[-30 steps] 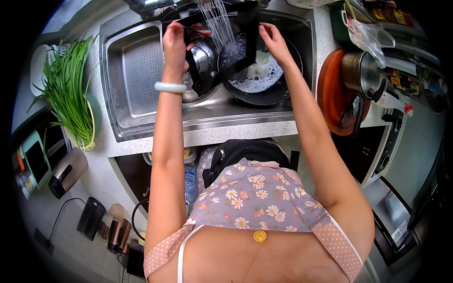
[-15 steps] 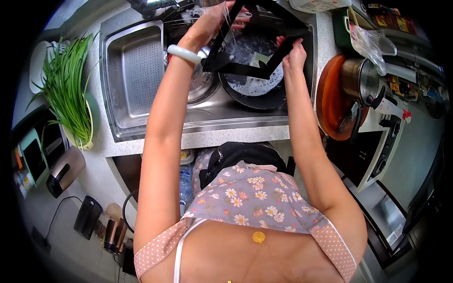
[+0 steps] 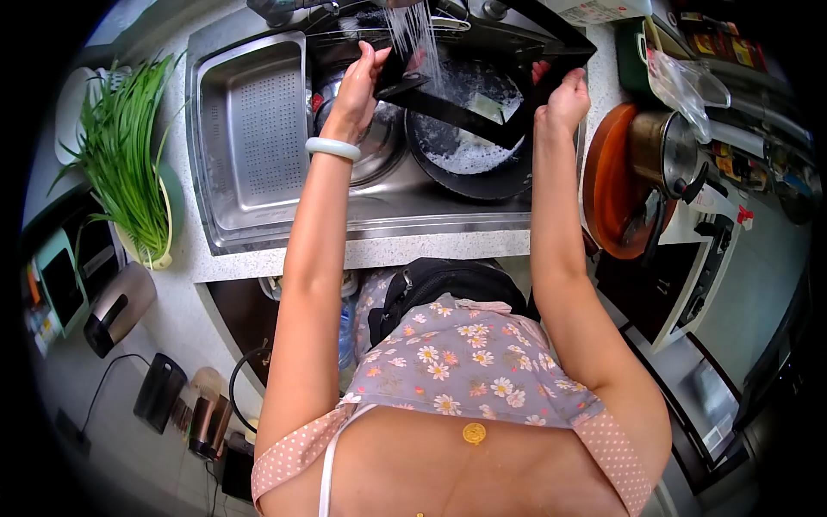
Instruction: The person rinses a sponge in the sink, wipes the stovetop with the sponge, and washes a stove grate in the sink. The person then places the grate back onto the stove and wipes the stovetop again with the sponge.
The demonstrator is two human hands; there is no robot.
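Observation:
Both of my hands hold a black angular frame [image 3: 458,115] with flat bars, raised over the sink. My left hand [image 3: 355,96], above a white bangle, grips its left end. My right hand [image 3: 564,102] is closed on the right side. Water [image 3: 415,39] streams from the faucet onto the frame's left part and down past it. Beneath lies a black pan [image 3: 461,183] with white suds and a pale green pad [image 3: 488,108] in it. Left of the pan, a shiny metal vessel [image 3: 379,153] is partly hidden by my left hand.
A perforated steel basin [image 3: 250,202] sits at the sink's left. Green leafy stalks [image 3: 129,155] stand in a bowl on the left counter. On the right are a round brown wooden board [image 3: 603,185] and a metal pot [image 3: 655,146].
My left hand has drawn back from under the water toward me and now holds the frame's left end. My right hand and the frame have shifted slightly right.

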